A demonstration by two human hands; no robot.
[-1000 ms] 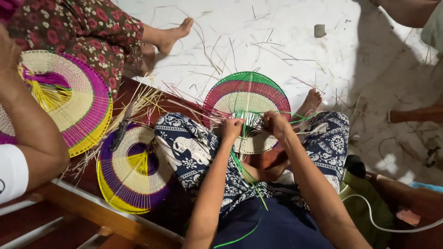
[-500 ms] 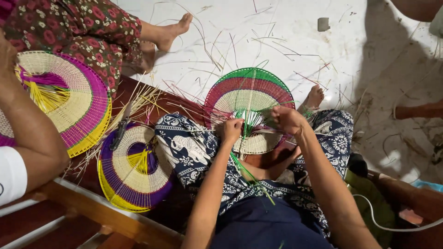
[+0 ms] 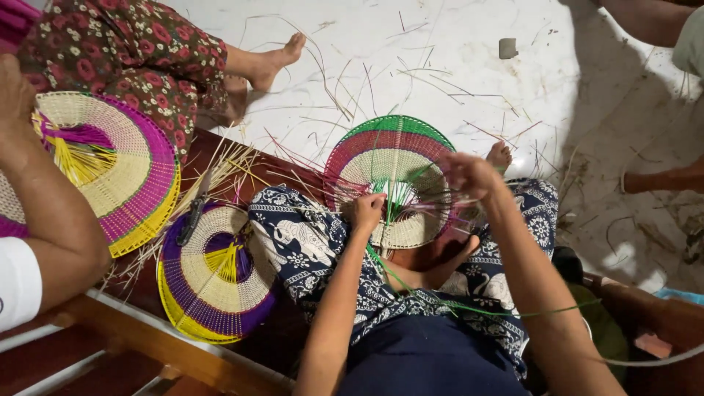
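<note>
The left hand (image 3: 367, 211) pinches the woven fan (image 3: 392, 158) (green-rimmed); the blurred right hand (image 3: 469, 176) seemingly grips a green strand (image 3: 411, 290).

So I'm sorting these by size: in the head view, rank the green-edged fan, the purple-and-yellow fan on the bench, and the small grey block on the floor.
1. green-edged fan and purple-and-yellow fan: look alike, so no ranking.
2. grey block: plainly smallest, though farthest from the camera.
</note>
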